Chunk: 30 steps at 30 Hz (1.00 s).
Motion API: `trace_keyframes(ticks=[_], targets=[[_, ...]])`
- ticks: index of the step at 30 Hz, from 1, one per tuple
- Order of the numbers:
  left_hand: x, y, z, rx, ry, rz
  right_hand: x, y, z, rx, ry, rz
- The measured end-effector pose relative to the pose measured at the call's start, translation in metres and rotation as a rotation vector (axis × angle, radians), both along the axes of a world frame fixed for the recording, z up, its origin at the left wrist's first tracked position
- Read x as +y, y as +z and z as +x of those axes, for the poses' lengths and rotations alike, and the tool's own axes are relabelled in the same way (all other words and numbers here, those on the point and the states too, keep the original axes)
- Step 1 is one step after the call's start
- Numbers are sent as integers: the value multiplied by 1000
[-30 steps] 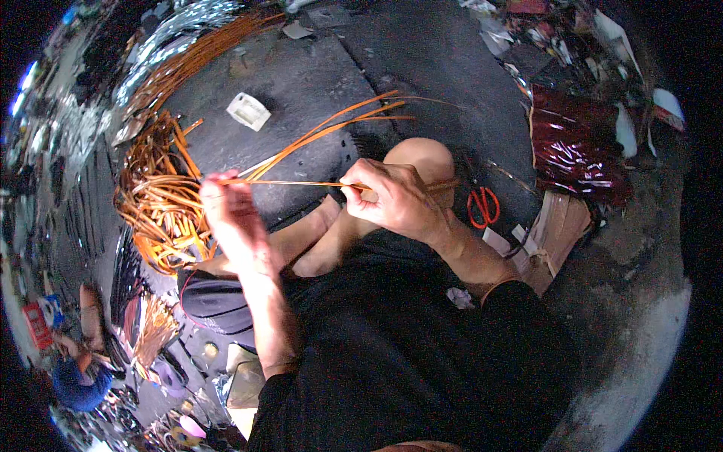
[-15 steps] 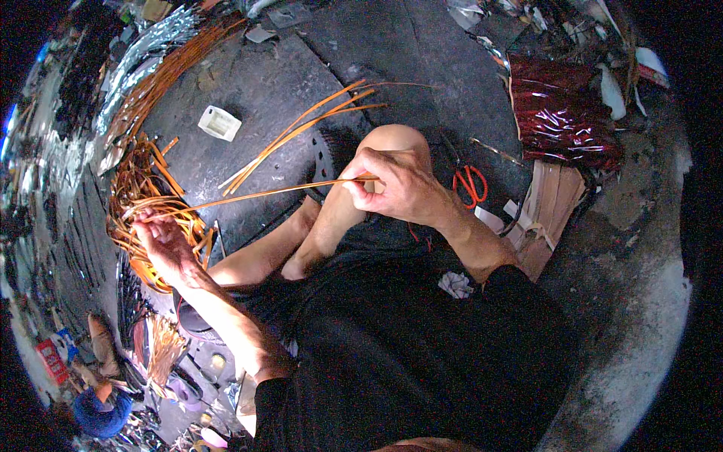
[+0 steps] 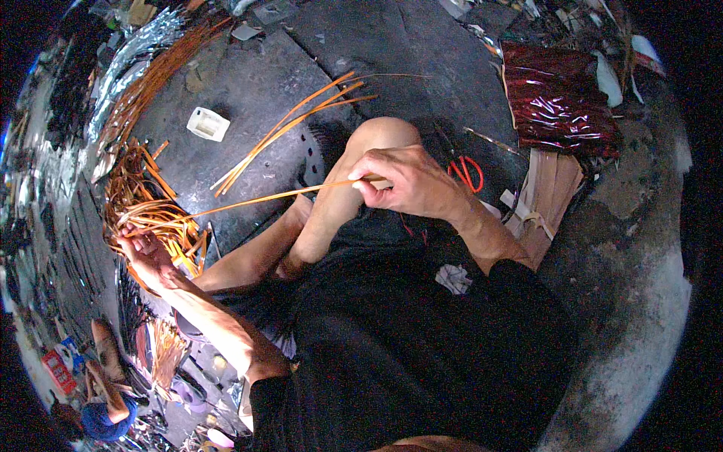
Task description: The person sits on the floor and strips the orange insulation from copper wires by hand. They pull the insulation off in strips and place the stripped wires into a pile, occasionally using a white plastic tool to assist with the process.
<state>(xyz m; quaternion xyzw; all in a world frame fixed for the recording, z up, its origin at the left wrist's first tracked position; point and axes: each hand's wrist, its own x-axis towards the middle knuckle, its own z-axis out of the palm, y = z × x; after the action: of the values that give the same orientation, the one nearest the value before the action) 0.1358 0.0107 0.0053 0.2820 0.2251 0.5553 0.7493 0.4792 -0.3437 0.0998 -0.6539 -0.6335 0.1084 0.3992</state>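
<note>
A thin orange strip (image 3: 271,197) is stretched between 2 bare hands, across the middle of the scene, and is sloped down from right to left. Its right end is pinched in the right hand (image 3: 407,181), whose grip is narrow, thumb against curled fingers, just above the bent knee (image 3: 384,135). Toward its left end the strip is held in the fingertips of the left hand (image 3: 148,260); that grip is narrow too, and the arm is extended to the left. The left hand is placed at the near left edge of a heap (image 3: 181,239) of orange and brown strips, by which it is partly surrounded.

On the dark floor (image 3: 422,45), several loose strips (image 3: 290,124) are laid in a narrow fan, beyond the stretched strip and well apart from the heap. To their left, a small white tray (image 3: 208,124) is seen, and at the far left a brown bundle (image 3: 154,90) is spread. Red-handled scissors (image 3: 468,175) are seen just right of the right hand. Farther right, a shiny dark red bundle (image 3: 561,98) is laid beyond some tan pieces (image 3: 553,197). Crumpled paper (image 3: 453,279) is seen nearer, beside the black shirt (image 3: 422,354).
</note>
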Motion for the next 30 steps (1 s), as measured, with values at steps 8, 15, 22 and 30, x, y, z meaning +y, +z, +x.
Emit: trace_keyframes(ticks=[8, 15, 22, 30], targets=[[6, -16, -23, 55, 19, 4, -7, 1, 12, 49, -103, -121], [-6, -30, -4, 381, 154, -106, 19, 5, 74, 71, -325, -116], [-11, -139, 39, 1486, 146, 642, 38, -41, 96, -74, -637, 134], [-62, -122, 161, 1545, -247, 1266, 16, -46, 20, -32, -600, 284]])
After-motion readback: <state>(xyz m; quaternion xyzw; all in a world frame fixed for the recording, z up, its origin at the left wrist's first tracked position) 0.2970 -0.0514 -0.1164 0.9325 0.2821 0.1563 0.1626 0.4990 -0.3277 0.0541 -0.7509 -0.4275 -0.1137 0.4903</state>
